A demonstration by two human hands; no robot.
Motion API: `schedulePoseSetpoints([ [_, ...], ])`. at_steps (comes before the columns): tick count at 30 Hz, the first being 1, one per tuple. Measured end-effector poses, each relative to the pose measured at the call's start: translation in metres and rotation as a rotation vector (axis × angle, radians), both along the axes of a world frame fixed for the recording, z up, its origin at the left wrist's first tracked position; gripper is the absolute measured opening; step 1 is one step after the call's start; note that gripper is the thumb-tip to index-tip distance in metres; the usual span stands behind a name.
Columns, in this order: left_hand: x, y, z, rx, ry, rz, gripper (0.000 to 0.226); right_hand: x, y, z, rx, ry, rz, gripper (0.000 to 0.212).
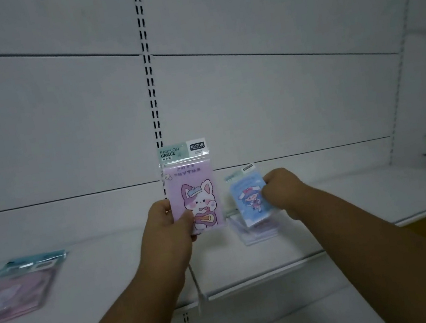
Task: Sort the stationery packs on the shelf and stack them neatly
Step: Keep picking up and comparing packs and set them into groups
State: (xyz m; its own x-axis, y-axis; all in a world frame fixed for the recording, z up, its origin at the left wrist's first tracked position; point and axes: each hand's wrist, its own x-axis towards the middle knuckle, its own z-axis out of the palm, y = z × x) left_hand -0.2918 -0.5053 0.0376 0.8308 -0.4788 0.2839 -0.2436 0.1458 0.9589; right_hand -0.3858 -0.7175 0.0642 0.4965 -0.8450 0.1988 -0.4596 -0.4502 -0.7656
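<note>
I am looking down along both forearms, which are reaching over the front edge of the white shelf (329, 214). A thin cord (197, 286) is hanging below my left wrist, across that front edge.

My left hand (170, 223) is holding the pink pack (192, 190) upright above the middle of the shelf. The thumb is pressing on the front of the pack near its lower left corner, and the fingers (168, 207) are curling round its left edge to the back. The pack is showing a cartoon cat with a guitar, and its header card is reading "FASHION GRACE".

Just to the right, my right hand (282, 191) is gripping the blue pack (248, 200) by its right edge, fingers closed round it. This pack is tilting slightly left, and its lower edge is touching or nearly touching a low pile (257, 232) of clear-wrapped packs lying flat on the shelf; I cannot tell which. The blue pack is showing a small cartoon figure with long ears.

Far to the left, near the shelf's left end, more pink packs (15, 290) are lying flat and overlapping, blurred.

Behind everything, the white back panel (58, 131) is rising, with a slotted upright (148, 67) running down its middle, directly behind the pink pack.
</note>
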Motion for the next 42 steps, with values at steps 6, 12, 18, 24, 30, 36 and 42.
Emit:
schedulePoseSetpoints([
  [6,-0.019,-0.032,-0.002,0.053,0.024,0.05,0.013,0.011,-0.033,-0.016,-0.086,0.062,0.072,0.048],
  [12,-0.021,-0.053,-0.005,0.109,0.083,0.035,0.01,0.009,-0.032,-0.036,-0.268,0.337,0.056,0.023],
  [18,-0.013,-0.076,-0.002,0.097,0.143,-0.074,0.015,-0.001,-0.014,-0.019,-0.08,-0.044,0.303,0.047],
  [24,0.006,-0.11,0.013,0.119,0.209,-0.246,0.009,-0.016,-0.007,0.003,0.161,-0.212,0.33,0.026],
  [30,0.047,-0.149,0.012,0.284,0.095,-0.204,0.009,-0.022,-0.019,-0.006,0.236,-0.04,0.145,0.028],
  [36,0.061,-0.176,-0.005,0.658,-0.356,-0.082,0.013,-0.004,-0.032,-0.017,-0.114,0.345,-0.015,0.034],
  [42,0.061,-0.178,-0.018,0.828,-0.602,0.031,0.043,0.008,-0.023,-0.019,-0.378,0.502,-0.044,0.021],
])
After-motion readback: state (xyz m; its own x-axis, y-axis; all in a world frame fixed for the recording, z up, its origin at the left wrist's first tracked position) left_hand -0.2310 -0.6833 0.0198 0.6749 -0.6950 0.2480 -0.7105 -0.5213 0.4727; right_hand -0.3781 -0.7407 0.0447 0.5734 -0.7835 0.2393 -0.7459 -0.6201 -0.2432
